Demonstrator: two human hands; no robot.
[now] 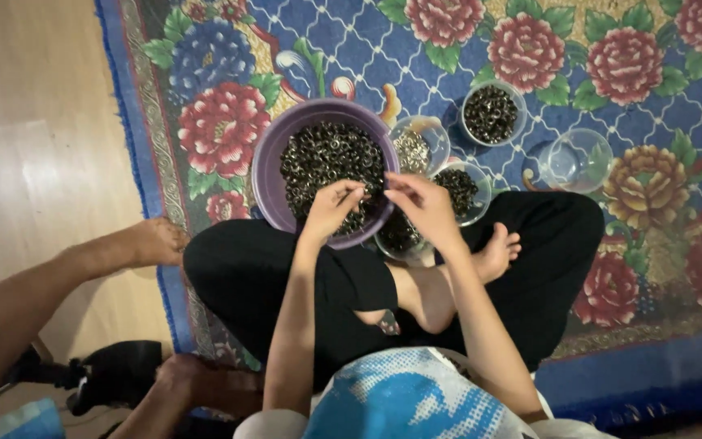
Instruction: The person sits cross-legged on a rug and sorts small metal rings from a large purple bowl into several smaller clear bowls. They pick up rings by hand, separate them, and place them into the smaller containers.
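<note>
Small dark metal rings (322,158) fill a purple bowl (268,167) on the flowered rug (652,73). Above it, left hand (332,207) and right hand (420,203) pinch something tiny between fingertips, likely sorting; next calls for dropping into a clear cup (576,160).

A round purple bowl (274,162) was seen upright on the rug, slightly left of the frame's centre, resting against a crossed leg. It was filled nearly to the rim with small dark metal rings (318,158), heaped loosely and glinting in places. The near right edge of the heap was covered by fingers, so any ring pinched there could not be made out. The bowl's far rim was fully exposed.
</note>
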